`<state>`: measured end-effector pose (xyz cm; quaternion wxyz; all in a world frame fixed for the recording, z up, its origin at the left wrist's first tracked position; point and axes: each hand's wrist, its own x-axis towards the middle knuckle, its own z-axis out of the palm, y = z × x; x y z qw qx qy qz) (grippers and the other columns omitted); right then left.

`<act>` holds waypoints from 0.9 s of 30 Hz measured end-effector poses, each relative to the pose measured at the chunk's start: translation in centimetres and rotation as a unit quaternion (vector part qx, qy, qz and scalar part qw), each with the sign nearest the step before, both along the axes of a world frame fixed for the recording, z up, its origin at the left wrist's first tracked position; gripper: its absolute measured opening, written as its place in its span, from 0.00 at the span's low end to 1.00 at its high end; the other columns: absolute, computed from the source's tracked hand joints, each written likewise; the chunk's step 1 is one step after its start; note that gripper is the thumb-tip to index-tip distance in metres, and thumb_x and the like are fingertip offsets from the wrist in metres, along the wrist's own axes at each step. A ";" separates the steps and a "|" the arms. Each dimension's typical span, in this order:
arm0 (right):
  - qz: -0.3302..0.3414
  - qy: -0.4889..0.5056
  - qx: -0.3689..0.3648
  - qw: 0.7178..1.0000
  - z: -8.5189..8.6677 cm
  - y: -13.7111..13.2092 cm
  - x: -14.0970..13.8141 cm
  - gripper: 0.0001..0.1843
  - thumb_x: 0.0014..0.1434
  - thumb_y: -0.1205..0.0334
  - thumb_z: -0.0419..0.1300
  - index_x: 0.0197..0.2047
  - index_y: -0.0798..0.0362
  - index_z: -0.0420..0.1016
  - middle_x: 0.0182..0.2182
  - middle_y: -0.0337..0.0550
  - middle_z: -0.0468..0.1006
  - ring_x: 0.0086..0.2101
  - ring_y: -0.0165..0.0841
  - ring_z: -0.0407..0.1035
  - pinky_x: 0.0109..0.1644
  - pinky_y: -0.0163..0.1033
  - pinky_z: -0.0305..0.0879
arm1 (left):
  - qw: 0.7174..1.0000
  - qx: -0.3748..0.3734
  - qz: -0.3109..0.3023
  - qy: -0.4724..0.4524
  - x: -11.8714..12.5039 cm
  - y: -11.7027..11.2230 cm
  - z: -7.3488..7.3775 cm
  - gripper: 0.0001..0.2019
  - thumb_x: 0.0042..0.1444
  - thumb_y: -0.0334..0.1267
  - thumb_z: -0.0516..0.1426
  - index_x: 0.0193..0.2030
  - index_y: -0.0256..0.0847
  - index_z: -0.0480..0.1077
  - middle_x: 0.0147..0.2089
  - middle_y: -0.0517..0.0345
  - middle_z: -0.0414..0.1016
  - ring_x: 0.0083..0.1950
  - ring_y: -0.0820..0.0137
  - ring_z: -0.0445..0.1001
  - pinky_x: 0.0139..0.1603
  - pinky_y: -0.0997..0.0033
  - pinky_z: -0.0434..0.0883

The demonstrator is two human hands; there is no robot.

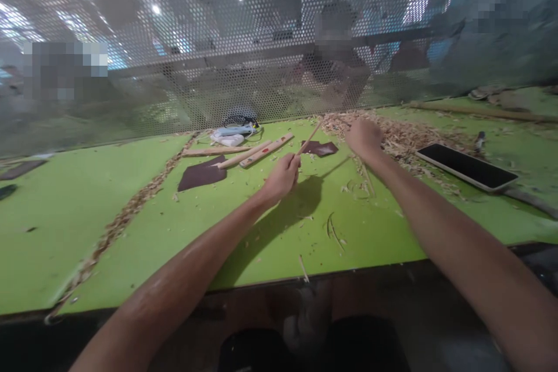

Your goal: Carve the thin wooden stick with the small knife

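My left hand (282, 177) is wrapped round a thin wooden stick (310, 137), which points up and away over the green table (279, 238). To the right, my right hand (365, 137) is closed at the edge of a heap of wood shavings (407, 132). A thin dark tip seems to stick out by its fingers, too small to name. Between and beyond the hands lies a crumpled dark brown sheet (320, 148), like sandpaper. Left of my left hand are a larger brown sheet (200, 176), a round wooden stick (244, 154) and a flat wooden piece with red marks (267, 150).
A black-screened phone (467, 167) lies at the right beside the shavings. A perforated metal screen (244, 81) stands along the back, with a person behind it. A white and blue bundle (233, 132) rests near it. Shavings line the table seam (126, 215).
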<state>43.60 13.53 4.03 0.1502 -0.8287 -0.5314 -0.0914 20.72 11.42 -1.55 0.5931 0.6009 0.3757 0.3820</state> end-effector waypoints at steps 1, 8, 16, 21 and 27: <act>-0.005 0.010 0.005 1.000 0.1 0.0 -0.1 0.25 0.75 0.67 0.49 0.56 0.82 0.79 0.49 0.79 0.80 0.54 0.46 0.77 0.47 0.43 0.63 | 1.000 -0.020 -0.003 -0.016 0.1 0.0 0.2 0.14 0.76 0.36 0.49 0.34 0.43 0.59 0.21 0.74 0.50 0.17 0.79 0.49 0.19 0.80 0.48; 0.116 -0.015 -0.069 0.991 -0.6 -0.4 -5.7 0.22 0.75 0.63 0.51 0.47 0.67 0.85 0.41 0.63 0.84 0.41 0.41 0.78 0.45 0.40 0.71 | 0.987 -0.122 0.019 -0.101 -0.2 -0.5 2.0 0.17 0.76 0.34 0.47 0.32 0.40 0.63 0.23 0.73 0.44 0.19 0.80 0.44 0.19 0.81 0.45; 0.176 -0.058 -0.123 0.975 -0.8 -2.2 -9.2 0.21 0.74 0.64 0.51 0.55 0.59 0.85 0.48 0.61 0.85 0.48 0.46 0.80 0.52 0.44 0.73 | 0.976 -0.153 -0.020 -0.154 -0.2 -0.7 2.2 0.17 0.76 0.34 0.48 0.31 0.41 0.60 0.25 0.71 0.44 0.21 0.79 0.47 0.20 0.83 0.47; 0.182 -0.064 -0.121 0.974 -1.0 -2.2 -9.3 0.21 0.74 0.66 0.50 0.54 0.61 0.85 0.48 0.63 0.85 0.50 0.48 0.80 0.54 0.44 0.72 | 0.974 -0.156 -0.033 -0.164 -0.2 -0.9 2.2 0.18 0.76 0.34 0.48 0.30 0.43 0.55 0.26 0.70 0.46 0.21 0.79 0.48 0.21 0.82 0.48; 0.184 -0.057 -0.120 0.974 -1.1 -1.8 -9.1 0.23 0.73 0.69 0.49 0.57 0.61 0.84 0.49 0.64 0.85 0.51 0.51 0.80 0.54 0.49 0.74 | 0.973 -0.150 -0.053 -0.166 -0.2 -1.4 2.6 0.17 0.76 0.34 0.48 0.32 0.43 0.53 0.26 0.70 0.48 0.21 0.80 0.46 0.21 0.83 0.44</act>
